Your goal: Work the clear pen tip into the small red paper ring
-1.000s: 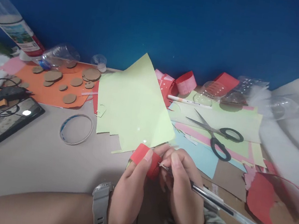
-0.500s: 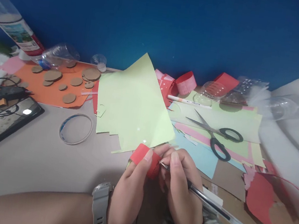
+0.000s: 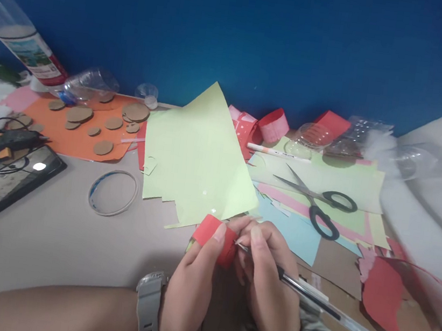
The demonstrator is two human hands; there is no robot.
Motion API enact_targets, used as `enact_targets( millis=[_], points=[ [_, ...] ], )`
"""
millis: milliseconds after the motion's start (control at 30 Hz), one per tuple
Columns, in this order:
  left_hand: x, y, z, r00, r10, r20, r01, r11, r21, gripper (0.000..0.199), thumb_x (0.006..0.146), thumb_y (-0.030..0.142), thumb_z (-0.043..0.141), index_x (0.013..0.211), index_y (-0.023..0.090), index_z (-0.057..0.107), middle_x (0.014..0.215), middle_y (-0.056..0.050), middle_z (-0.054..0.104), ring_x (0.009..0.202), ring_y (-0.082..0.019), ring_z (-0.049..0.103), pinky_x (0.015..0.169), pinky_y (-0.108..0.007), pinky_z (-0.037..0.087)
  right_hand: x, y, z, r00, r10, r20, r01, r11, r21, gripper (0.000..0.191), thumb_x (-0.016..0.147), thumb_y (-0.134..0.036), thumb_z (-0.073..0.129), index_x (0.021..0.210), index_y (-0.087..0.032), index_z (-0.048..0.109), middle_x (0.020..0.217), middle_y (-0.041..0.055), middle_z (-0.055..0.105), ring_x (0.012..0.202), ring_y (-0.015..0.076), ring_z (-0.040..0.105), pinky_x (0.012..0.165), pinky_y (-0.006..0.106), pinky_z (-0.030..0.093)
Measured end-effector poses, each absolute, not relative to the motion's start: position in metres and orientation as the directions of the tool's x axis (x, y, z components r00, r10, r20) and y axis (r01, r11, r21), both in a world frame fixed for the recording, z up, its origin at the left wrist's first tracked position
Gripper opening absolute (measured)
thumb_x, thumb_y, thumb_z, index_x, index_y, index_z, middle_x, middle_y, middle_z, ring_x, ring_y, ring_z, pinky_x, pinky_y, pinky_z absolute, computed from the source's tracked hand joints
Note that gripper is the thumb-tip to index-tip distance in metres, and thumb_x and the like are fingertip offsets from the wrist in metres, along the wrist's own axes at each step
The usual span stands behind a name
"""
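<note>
Near the front edge of the table, my left hand [image 3: 191,286] grips a small red paper roll [image 3: 208,228] with the thumb pressed on its side. A bit of green shows at the roll's left end. My right hand [image 3: 271,280] is closed around a clear ballpoint pen [image 3: 310,294], pinched close to its metal tip. That tip touches or nearly touches the right side of the roll. The fingers of both hands meet behind the roll and are partly hidden. Just beyond lies a pale green paper sheet [image 3: 197,157].
Black-handled scissors [image 3: 318,197] and a white marker [image 3: 278,152] lie on coloured papers at right. A tape ring [image 3: 110,215] lies at left, near a dark glossy device [image 3: 11,181]. Cardboard discs [image 3: 79,114] rest on orange paper [image 3: 57,136]. A plastic bottle [image 3: 32,54] leans by the blue wall.
Both hands keep their grip on the red roll and the pen, almost unmoved. The whole view has shifted very slightly.
</note>
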State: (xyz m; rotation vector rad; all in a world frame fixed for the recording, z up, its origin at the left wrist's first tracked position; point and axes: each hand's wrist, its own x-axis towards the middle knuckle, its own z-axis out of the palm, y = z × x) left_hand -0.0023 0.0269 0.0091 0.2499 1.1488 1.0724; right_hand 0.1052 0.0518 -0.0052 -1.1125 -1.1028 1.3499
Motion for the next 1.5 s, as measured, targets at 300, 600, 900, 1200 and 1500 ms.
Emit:
enact_targets(
  millis=[300,600,900,1200,1500],
  points=[
    [-0.004,0.031,0.011,0.122,0.819,-0.561,-0.805,0.412,0.427,0.052,0.108,0.06,0.064,0.139,0.023,0.082,0.146,-0.01,0.082,0.145,-0.036,0.067,0.137,-0.054,0.035,0.102,0.054,-0.003,-0.108,0.988,0.112,-0.21,0.087,-0.974,0.015,0.107,-0.038,0.079,0.097,-0.027,0.077,0.099,0.0004,0.072,0.05,0.0083,0.052,0.042,0.025,0.04],
    [-0.004,0.03,0.014,0.019,0.824,-0.567,-0.623,0.453,0.637,0.047,0.104,0.056,0.072,0.139,0.028,0.084,0.148,-0.008,0.081,0.154,-0.039,0.058,0.134,-0.051,0.04,0.103,0.058,-0.001,-0.059,0.998,-0.009,-0.112,-0.015,-0.994,0.043,0.104,-0.048,0.078,0.076,-0.026,0.053,0.066,-0.0047,0.057,0.048,0.0135,0.054,0.045,0.026,0.047],
    [-0.006,0.028,0.01,0.015,0.849,-0.529,-0.525,0.457,0.718,0.053,0.108,0.062,0.064,0.147,0.029,0.08,0.132,-0.007,0.085,0.14,-0.036,0.066,0.122,-0.043,0.048,0.1,0.057,-0.007,-0.027,0.998,-0.064,-0.152,-0.067,-0.986,0.051,0.104,-0.062,0.074,0.074,-0.027,0.052,0.059,-0.0053,0.054,0.049,0.014,0.053,0.044,0.023,0.049],
    [-0.005,0.029,0.01,-0.006,0.837,-0.547,-0.509,0.469,0.722,0.053,0.108,0.062,0.063,0.143,0.027,0.083,0.114,-0.007,0.087,0.124,-0.035,0.072,0.119,-0.044,0.049,0.101,0.058,0.001,-0.072,0.997,0.032,-0.143,0.022,-0.99,0.043,0.108,-0.047,0.074,0.075,-0.026,0.056,0.062,-0.0048,0.057,0.051,0.0138,0.053,0.046,0.023,0.048],
    [-0.004,0.027,0.011,-0.024,0.822,-0.569,-0.534,0.471,0.703,0.048,0.106,0.06,0.068,0.134,0.026,0.086,0.086,-0.004,0.081,0.105,-0.033,0.074,0.113,-0.044,0.051,0.105,0.056,-0.004,-0.092,0.991,0.096,-0.079,0.089,-0.993,0.039,0.114,-0.045,0.066,0.081,-0.027,0.057,0.069,-0.0029,0.062,0.055,0.0155,0.054,0.052,0.029,0.045]
  ],
)
